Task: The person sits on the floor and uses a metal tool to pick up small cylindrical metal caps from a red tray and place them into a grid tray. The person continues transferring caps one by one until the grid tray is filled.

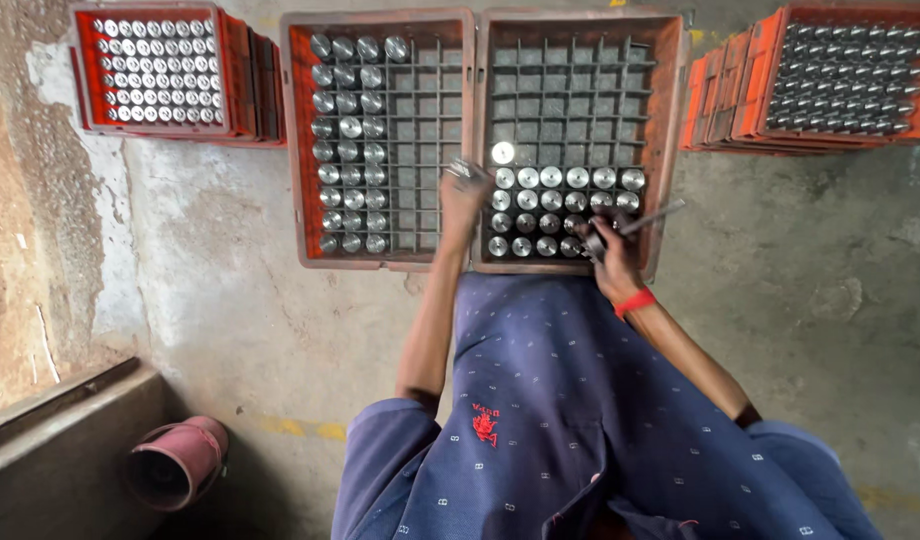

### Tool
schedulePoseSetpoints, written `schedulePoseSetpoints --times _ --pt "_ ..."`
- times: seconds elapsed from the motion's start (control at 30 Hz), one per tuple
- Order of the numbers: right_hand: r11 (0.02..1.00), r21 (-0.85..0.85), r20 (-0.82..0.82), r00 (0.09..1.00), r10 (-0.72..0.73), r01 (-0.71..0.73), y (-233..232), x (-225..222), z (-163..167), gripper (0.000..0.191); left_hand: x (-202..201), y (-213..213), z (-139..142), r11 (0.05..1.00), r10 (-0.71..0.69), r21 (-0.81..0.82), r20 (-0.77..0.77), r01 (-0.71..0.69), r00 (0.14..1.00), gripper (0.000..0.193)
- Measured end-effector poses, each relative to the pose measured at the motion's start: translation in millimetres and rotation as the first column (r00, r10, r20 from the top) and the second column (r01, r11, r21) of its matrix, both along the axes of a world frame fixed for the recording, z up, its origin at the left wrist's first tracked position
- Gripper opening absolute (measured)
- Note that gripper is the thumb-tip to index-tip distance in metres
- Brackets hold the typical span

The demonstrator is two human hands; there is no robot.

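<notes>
Metal cylinders [550,210], round shiny tops, fill the near rows of the right crate [668,120], just beside my hands. My left hand [464,190] sits on the divide between the two crates, fingers curled around a small shiny metal piece [460,168], exact shape hard to tell. My right hand [610,245] is at the near right corner of that crate, closed around a thin dark metal rod [652,216] that angles up to the right; red band [634,301] on that wrist. Left crate [300,140] holds cylinders only in its left columns, rest is bare grey grid. Both crates are orange-brown plastic with gridded dividers, on a rough concrete floor [230,300]. Far left and far right, more red crates [90,70] packed with similar metal parts. Pink round container [175,462] lies near left on the floor.
</notes>
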State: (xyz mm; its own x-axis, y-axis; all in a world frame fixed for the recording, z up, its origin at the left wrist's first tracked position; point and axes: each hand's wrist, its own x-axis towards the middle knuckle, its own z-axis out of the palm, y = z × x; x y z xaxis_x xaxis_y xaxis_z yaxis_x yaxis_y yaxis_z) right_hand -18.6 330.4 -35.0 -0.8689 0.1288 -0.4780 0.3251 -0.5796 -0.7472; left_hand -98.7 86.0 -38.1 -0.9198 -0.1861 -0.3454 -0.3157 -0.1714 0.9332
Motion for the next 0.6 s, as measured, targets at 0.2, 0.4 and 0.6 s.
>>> schedulePoseSetpoints --times 0.2,0.4,0.6 --pt "0.991 0.055 -0.064 0.990 0.125 -0.121 -18 -33 14 0.010 78 67 -6 0.791 -0.416 -0.476 0.044 0.385 0.908 0.038" --pt "0.963 0.132 -0.151 0.955 0.254 -0.235 -22 -22 12 0.012 87 88 -5 0.659 -0.538 -0.534 0.156 0.529 0.828 0.054" --pt "0.943 0.011 -0.005 0.943 0.334 -0.334 -10 -27 3 0.015 89 86 -17 0.687 -0.629 -0.348 0.154 0.638 0.762 0.057"
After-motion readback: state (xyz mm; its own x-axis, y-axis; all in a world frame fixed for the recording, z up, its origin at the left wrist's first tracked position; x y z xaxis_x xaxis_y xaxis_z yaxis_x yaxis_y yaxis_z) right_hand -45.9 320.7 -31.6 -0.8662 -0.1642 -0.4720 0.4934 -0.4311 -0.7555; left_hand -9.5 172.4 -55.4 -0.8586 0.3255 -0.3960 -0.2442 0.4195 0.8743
